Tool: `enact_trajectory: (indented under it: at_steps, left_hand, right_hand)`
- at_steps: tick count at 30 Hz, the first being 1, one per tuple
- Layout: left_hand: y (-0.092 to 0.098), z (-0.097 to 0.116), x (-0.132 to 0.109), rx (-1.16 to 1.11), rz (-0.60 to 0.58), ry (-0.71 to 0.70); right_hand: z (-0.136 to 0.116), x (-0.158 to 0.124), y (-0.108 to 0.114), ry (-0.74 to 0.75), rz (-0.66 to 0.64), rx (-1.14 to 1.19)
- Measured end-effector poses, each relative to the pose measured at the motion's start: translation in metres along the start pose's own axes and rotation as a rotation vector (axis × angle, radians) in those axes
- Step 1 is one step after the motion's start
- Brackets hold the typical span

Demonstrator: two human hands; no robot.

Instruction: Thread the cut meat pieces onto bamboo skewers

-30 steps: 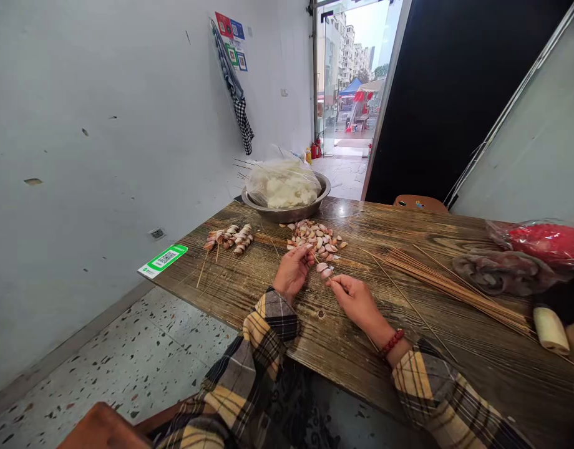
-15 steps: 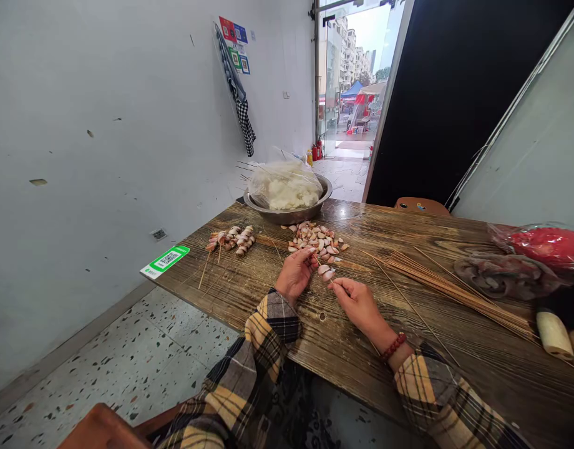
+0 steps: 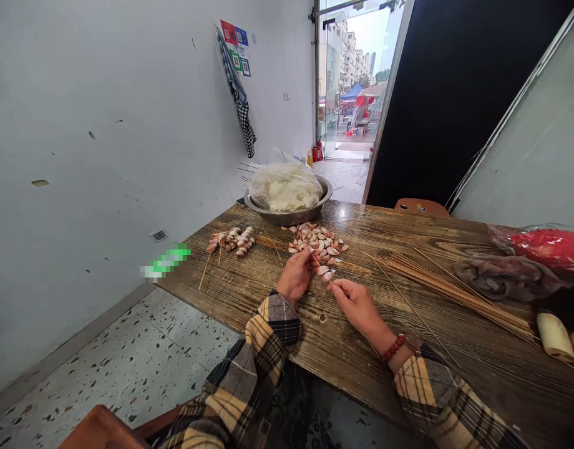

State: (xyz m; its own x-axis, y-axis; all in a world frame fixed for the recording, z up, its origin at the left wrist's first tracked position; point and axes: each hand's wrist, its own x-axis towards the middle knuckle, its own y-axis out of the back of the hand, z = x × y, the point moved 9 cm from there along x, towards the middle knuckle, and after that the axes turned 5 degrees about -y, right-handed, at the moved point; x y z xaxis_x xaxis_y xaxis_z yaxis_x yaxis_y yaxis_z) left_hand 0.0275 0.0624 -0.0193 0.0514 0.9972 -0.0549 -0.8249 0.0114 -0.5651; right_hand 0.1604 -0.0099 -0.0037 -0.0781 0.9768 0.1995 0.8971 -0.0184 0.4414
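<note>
The right hand's (image 3: 359, 305) curled fingers cover part of the skewer (image 3: 316, 261); whether the left hand (image 3: 295, 275) pinches its tip or a clove cannot be told. That hand also hides some of the garlic pile (image 3: 315, 237). The green card (image 3: 168, 260) is blurred into blocks. Creased plastic (image 3: 263, 181) veils the white mass (image 3: 291, 194). The right edge cuts off the red bundle (image 3: 549, 244) and the surface (image 3: 249, 280); the bottom edge crops both sleeves (image 3: 432, 390) and the brown seat (image 3: 102, 430). Codes on the wall cards (image 3: 235, 47) are too small to read.
</note>
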Motion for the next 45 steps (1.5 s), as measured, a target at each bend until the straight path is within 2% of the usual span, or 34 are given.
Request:
enact_trajectory:
  at_steps: [14, 21, 26, 29, 32, 37, 45]
  left_hand:
    - [-0.012, 0.003, -0.005, -0.010, -0.051, -0.044]
    - [-0.014, 0.001, -0.005, -0.034, -0.054, -0.061]
    - [-0.041, -0.012, -0.017, -0.086, -0.185, 0.020]
    - [-0.050, -0.013, -0.024, -0.157, -0.211, 0.036]
    - [-0.050, -0.014, -0.026, -0.166, -0.204, 0.079]
    - [-0.046, -0.024, -0.026, -0.036, -0.211, 0.145]
    - [-0.047, -0.026, -0.025, -0.033, -0.188, 0.089]
  right_hand:
    - [-0.011, -0.004, 0.000, 0.027, 0.025, -0.042]
    - [-0.009, -0.003, 0.000, 0.036, 0.054, -0.058]
    - [-0.009, 0.000, 0.004, 0.039, 0.110, -0.022]
    - [-0.009, 0.003, 0.008, 0.032, 0.138, 0.041]
    - [-0.006, 0.006, 0.011, 0.007, 0.151, 0.086]
    - [0.000, 0.008, 0.016, -0.015, 0.190, 0.120]
    - [0.003, 0.010, 0.010, -0.026, 0.161, 0.160]
